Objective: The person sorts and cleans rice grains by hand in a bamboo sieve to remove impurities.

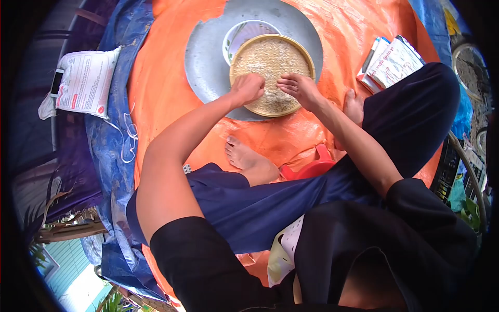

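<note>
A round woven bamboo tray (273, 36) holds a layer of pale grain-like bits (273, 57) with whitish specks. It overlaps a white bowl (226, 48) with a green leaf pattern, and both are on a wide grey metal disc (205, 65). My left hand (249, 87) is over the tray's near left part, its fingers curled closed; whatever they may pinch is too small to make out. Over the near right part is my right hand (299, 89), fingers pointing left and slightly apart, with nothing visible in them. The two hands are a short gap apart.
An orange tarp (171, 88) covers the ground, bordered by a blue tarp (117, 171). A printed white sack (88, 83) and white string (129, 136) are at left. Booklets (392, 62) lie at right. A red plastic stool (312, 167) is between my legs.
</note>
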Demonstrator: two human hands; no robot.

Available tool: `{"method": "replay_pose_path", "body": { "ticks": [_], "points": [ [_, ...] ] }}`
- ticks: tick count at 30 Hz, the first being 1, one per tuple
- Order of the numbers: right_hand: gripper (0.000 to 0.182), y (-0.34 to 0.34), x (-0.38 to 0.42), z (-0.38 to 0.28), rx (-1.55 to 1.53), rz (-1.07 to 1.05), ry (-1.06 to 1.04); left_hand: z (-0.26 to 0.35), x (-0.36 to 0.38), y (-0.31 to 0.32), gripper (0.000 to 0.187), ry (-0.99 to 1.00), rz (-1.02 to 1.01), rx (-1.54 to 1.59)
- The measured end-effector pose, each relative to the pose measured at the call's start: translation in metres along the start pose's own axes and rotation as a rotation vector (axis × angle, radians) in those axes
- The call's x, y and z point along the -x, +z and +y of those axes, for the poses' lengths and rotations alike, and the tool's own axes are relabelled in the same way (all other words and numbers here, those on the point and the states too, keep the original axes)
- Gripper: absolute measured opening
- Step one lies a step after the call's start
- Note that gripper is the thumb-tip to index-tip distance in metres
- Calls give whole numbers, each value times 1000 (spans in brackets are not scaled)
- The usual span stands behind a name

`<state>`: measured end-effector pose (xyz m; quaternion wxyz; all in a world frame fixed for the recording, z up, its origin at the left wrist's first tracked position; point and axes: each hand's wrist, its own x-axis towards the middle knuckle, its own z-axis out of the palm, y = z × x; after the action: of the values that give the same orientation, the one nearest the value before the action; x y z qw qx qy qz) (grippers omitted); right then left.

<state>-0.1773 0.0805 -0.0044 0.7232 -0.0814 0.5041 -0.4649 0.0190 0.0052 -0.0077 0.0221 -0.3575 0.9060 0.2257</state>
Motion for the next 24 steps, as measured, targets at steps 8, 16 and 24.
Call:
{"method": "replay_pose_path", "body": {
  "ticks": [8, 16, 24],
  "points": [
    [34, 0, 2, 1, 15, 3, 15, -6, -8, -15, 17, -124, -49, 228],
    [45, -4, -3, 8, 25, -22, 92, 17, -28, -18, 15, -94, -217, 837],
    [40, -5, 1, 4, -53, -83, 97, 36, -26, -21, 16, -42, -147, 717]
  ]
}}
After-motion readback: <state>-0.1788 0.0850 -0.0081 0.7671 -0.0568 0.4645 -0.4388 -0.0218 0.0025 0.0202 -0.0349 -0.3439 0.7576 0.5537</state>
